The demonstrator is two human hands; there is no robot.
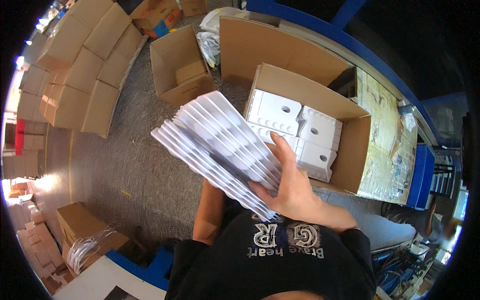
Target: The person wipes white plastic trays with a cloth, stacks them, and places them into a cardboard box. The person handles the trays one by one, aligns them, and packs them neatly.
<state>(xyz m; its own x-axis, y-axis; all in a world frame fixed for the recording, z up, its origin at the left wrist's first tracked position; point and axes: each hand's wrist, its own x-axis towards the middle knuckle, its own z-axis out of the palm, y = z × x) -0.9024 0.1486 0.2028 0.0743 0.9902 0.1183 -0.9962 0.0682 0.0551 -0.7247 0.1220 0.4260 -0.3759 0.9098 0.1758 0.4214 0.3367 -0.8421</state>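
A fanned stack of thin white plastic trays [220, 145] with rounded hollows is held in front of my chest. My right hand [295, 187] grips its right end, thumb on the near side and fingers stretched along the far side. My left forearm [208, 210] comes up beneath the stack, and the trays hide that hand. Just beyond my right hand stands an open cardboard box [342, 175]. In it lie several white moulded plastic pieces [320, 131], each with a round hole and rows of small bumps.
An open carton [175, 55] stands on the grey floor beyond the trays. Stacked cartons [82, 65] rise at far left. A wrapped pallet-like block [385, 145] sits right of the box. Blue-framed machinery [310, 12] runs behind. Another person [435, 222] is at the right edge.
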